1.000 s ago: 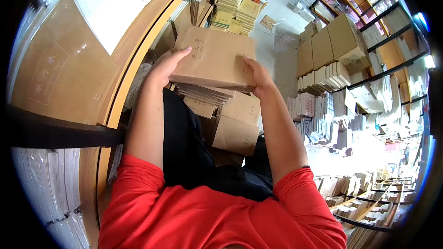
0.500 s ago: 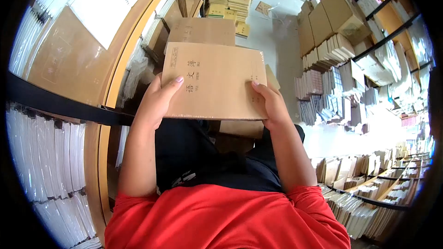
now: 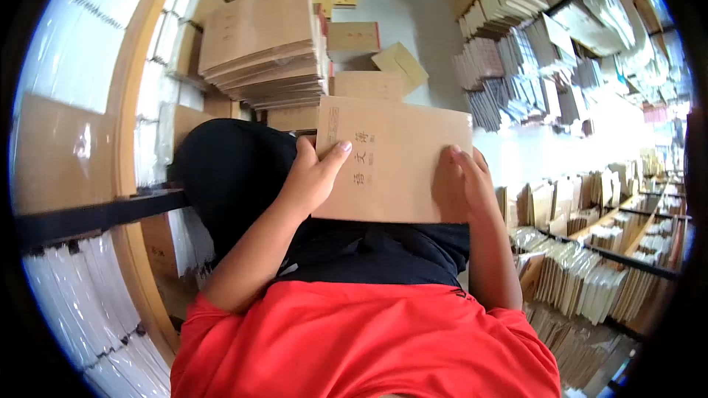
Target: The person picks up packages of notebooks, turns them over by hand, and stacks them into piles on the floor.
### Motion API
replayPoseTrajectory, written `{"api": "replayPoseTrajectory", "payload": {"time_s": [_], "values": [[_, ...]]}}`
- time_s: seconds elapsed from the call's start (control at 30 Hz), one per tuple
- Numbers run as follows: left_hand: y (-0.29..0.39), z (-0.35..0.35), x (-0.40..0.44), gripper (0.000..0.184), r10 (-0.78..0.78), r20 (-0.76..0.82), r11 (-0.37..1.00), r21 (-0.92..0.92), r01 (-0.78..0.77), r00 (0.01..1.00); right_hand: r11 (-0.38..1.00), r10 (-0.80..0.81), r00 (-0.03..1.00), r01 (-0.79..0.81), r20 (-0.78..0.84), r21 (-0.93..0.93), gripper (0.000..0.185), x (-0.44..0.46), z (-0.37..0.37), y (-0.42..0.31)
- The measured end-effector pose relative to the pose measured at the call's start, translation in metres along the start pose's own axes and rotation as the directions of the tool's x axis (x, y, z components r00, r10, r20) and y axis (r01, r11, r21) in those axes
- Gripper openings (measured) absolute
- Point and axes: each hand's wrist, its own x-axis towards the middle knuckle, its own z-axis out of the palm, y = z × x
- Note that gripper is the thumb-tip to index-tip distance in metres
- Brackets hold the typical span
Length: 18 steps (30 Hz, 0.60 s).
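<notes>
A brown-covered exercise book [image 3: 402,166], printed with dark Chinese characters, is held flat above my lap. My left hand [image 3: 313,178] grips its left edge, thumb on the cover and fingers underneath. The right edge is in my right hand [image 3: 476,183], its thumb also pressed on top. I cannot tell whether this is one book or a thin wrapped pack. Beyond it, to the left, stands a tall stack of similar brown books [image 3: 258,26]. Another brown book [image 3: 365,85] lies partly hidden just behind the held one.
On the left rises a shelf with a wooden upright [image 3: 129,110] and a black metal bar [image 3: 103,210]. A yellowish envelope-like item [image 3: 400,65] and a brown book with a red edge [image 3: 354,35] lie ahead. Packed book racks [image 3: 568,298] line the right side.
My view has turned, and the held exercise book now appears lower and further right. The tall brown stack has come into fuller view on the left. Both hands keep their grip.
</notes>
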Motion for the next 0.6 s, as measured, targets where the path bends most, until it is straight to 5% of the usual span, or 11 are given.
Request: {"api": "replayPoseTrajectory", "payload": {"time_s": [0.17,0.27,0.37,0.47,0.6], "values": [[-0.067,0.017,0.115,0.058,-0.283,0.212,0.929,-0.181,0.322,0.935,0.997,0.071,0.997,-0.071,0.002,-0.015,0.034,0.088,-0.018,0.058],[-0.149,0.023,0.181,0.069,-0.380,0.113,0.859,-0.325,0.396,0.918,0.976,0.182,0.981,-0.172,0.071,-0.131,0.030,0.159,-0.021,0.099],[-0.201,0.027,0.211,0.074,-0.383,-0.170,0.924,-0.055,0.379,0.908,0.933,0.312,0.949,-0.299,0.037,-0.200,0.027,0.220,-0.013,0.157],[-0.215,0.029,0.216,0.078,-0.435,-0.255,0.900,-0.086,0.427,0.864,0.893,0.337,0.941,-0.308,0.034,-0.329,0.035,0.263,-0.009,0.208],[-0.234,0.025,0.230,0.082,-0.428,-0.303,0.867,0.127,0.481,0.851,0.753,0.329,0.925,-0.378,-0.189,-0.539,0.064,0.293,-0.002,0.246]]}}
